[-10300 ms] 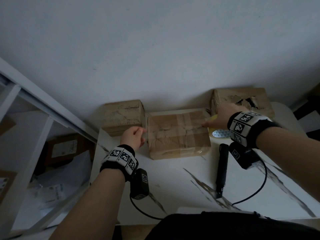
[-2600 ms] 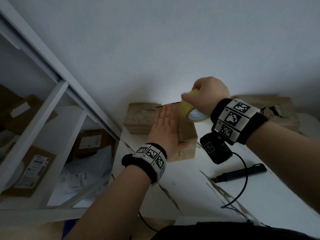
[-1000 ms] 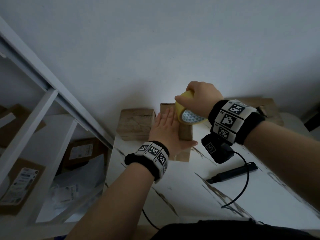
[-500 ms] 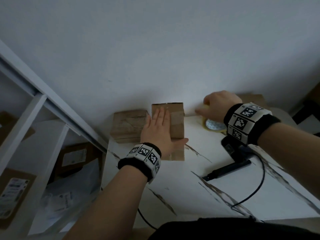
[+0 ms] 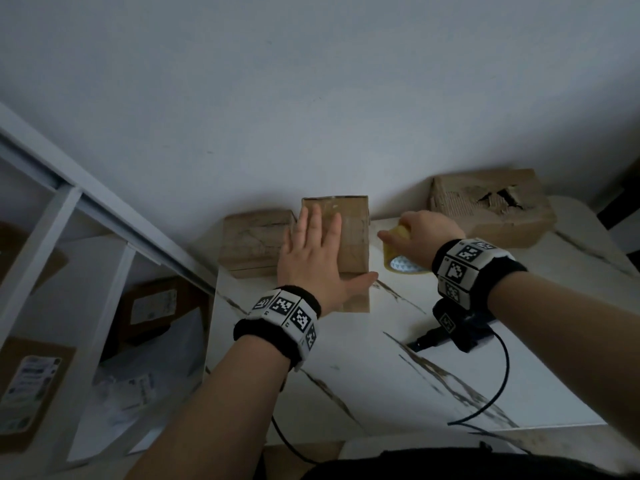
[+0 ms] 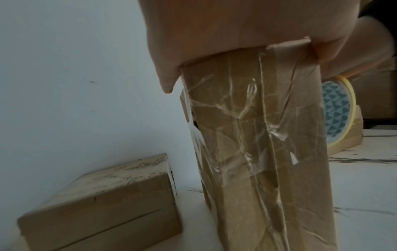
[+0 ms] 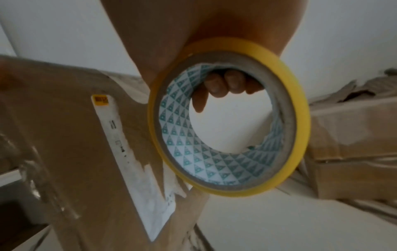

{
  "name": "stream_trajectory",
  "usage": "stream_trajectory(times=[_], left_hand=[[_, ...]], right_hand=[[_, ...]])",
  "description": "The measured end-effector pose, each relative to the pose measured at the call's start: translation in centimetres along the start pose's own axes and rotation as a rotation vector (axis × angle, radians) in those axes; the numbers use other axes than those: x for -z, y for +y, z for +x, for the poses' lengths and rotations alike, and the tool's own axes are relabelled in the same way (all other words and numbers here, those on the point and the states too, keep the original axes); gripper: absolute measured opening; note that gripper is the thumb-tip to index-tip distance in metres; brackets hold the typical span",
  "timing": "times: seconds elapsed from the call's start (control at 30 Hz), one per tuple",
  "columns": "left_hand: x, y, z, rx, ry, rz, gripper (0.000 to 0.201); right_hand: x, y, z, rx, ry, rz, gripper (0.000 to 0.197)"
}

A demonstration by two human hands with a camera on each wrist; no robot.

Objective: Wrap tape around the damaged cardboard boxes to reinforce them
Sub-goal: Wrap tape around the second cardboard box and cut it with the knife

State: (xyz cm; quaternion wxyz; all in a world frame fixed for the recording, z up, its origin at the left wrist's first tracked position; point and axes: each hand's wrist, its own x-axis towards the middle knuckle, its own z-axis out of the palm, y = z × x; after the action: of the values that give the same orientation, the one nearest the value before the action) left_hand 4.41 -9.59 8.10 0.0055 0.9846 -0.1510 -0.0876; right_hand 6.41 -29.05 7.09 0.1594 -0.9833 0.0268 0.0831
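A taped cardboard box (image 5: 351,237) (image 6: 253,144) (image 7: 64,135) stands on end at the back of the white table (image 5: 381,375). My left hand (image 5: 313,258) lies flat on its top with straight fingers, thumb over the near edge. Right of the box, my right hand (image 5: 420,233) grips a yellow tape roll (image 5: 398,258) (image 7: 227,117) (image 6: 337,113), fingers curled through its core. The roll hangs just above the table beside the box. A torn, damaged box (image 5: 491,206) (image 7: 352,135) sits at the back right. A third box (image 5: 256,242) (image 6: 101,203) lies flat on the left.
A black pen-like tool (image 5: 426,339) and a black cable (image 5: 495,386) lie on the table under my right wrist. The wall (image 5: 311,98) rises right behind the boxes. White shelving (image 5: 69,271) with parcels stands to the left of the table.
My right hand has come down from above the standing box to its right side, low near the table, still holding the roll. My left hand stays flat on the box.
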Motion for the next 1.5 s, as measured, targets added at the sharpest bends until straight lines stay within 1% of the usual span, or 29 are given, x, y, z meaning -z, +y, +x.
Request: stream_trajectory(times=[0.1, 0.2, 0.3, 0.37, 0.43, 0.53, 0.6, 0.67, 0.77, 0.83, 0.9, 0.93, 0.97, 1.03, 1.1, 1.17, 1.23, 1.27, 1.3, 1.33, 1.37, 1.4, 1.47, 1.5], left_hand=[[0.3, 0.3, -0.1, 0.091, -0.046, -0.065, 0.109], [0.7, 0.8, 0.1, 0.158, -0.051, -0.154, 0.104], [1.6, 1.5, 0.7, 0.228, -0.094, -0.271, 0.100], [2.1, 2.1, 1.1, 0.283, -0.121, -0.309, 0.099], [2.2, 2.3, 1.4, 0.309, -0.100, -0.329, 0.099], [2.1, 1.5, 1.6, 0.291, -0.007, -0.391, 0.093], [2.2, 0.6, 1.3, 0.302, 0.032, -0.510, 0.087], [2.1, -0.2, 0.9, 0.335, 0.058, -0.691, 0.081], [1.0, -1.3, 0.0, 0.433, 0.040, -0.928, 0.079], [-0.1, -1.6, -0.8, 0.487, 0.026, -1.031, 0.076], [-0.9, -1.7, -1.5, 0.521, 0.023, -1.106, 0.073], [-1.2, -1.8, -1.9, 0.535, 0.015, -1.135, 0.072], [-1.6, -2.2, -2.1, 0.548, -0.012, -1.152, 0.070], [-2.0, -3.1, -2.6, 0.569, -0.066, -1.155, 0.069], [-2.3, -4.3, -3.0, 0.589, -0.133, -1.127, 0.071], [-2.5, -5.1, -3.5, 0.603, -0.210, -1.084, 0.070], [-2.8, -5.4, -4.2, 0.595, -0.293, -1.022, 0.068], [-3.2, -5.4, -4.5, 0.562, -0.333, -0.966, 0.070], [-3.7, -5.5, -4.7, 0.518, -0.387, -0.885, 0.076], [-4.1, -5.4, -5.0, 0.462, -0.406, -0.797, 0.082], [-4.3, -5.1, -5.3, 0.429, -0.404, -0.715, 0.085], [-4.4, -4.7, -5.7, 0.403, -0.367, -0.644, 0.089], [-4.6, -3.9, -6.0, 0.328, -0.246, -0.493, 0.112], [-4.5, -3.4, -6.0, 0.288, -0.209, -0.427, 0.123]], right_hand=[[-0.7, -0.5, 0.4, 0.006, -0.026, 0.069, 0.043], [-1.2, -0.5, 0.7, -0.004, -0.064, 0.141, 0.044], [-1.0, -0.2, 0.9, -0.004, -0.076, 0.166, 0.044], [-0.6, 0.0, 1.0, -0.005, -0.073, 0.168, 0.045], [-0.1, 0.1, 1.0, -0.007, -0.064, 0.156, 0.047], [0.6, 0.1, 1.0, -0.012, -0.048, 0.164, 0.045], [0.9, 0.1, 1.0, -0.020, -0.047, 0.217, 0.044], [1.3, -0.1, 1.1, -0.019, -0.043, 0.297, 0.045], [2.1, -0.7, 1.6, -0.036, -0.031, 0.479, 0.046], [2.6, -1.0, 1.9, -0.041, -0.042, 0.621, 0.049], [2.7, -1.4, 2.0, -0.048, -0.083, 0.727, 0.055], [2.6, -1.6, 2.0, -0.043, -0.120, 0.747, 0.054], [2.5, -1.8, 1.9, -0.028, -0.161, 0.747, 0.048], [2.1, -2.4, 1.7, 0.003, -0.249, 0.749, 0.038], [1.7, -3.0, 1.6, 0.021, -0.308, 0.761, 0.043], [1.4, -3.7, 1.4, 0.037, -0.324, 0.765, 0.049], [1.1, -4.3, 1.2, 0.052, -0.339, 0.767, 0.044], [0.9, -4.5, 1.0, 0.062, -0.358, 0.746, 0.037], [0.8, -4.7, 0.9, 0.078, -0.384, 0.704, 0.030], [0.6, -4.9, 0.6, 0.095, -0.411, 0.645, 0.026], [0.4, -5.1, 0.4, 0.111, -0.423, 0.593, 0.024], [0.2, -5.3, 0.1, 0.121, -0.414, 0.554, 0.024], [-0.1, -5.8, -0.4, 0.130, -0.366, 0.516, 0.027], [-0.2, -6.0, -0.5, 0.130, -0.346, 0.509, 0.029]])
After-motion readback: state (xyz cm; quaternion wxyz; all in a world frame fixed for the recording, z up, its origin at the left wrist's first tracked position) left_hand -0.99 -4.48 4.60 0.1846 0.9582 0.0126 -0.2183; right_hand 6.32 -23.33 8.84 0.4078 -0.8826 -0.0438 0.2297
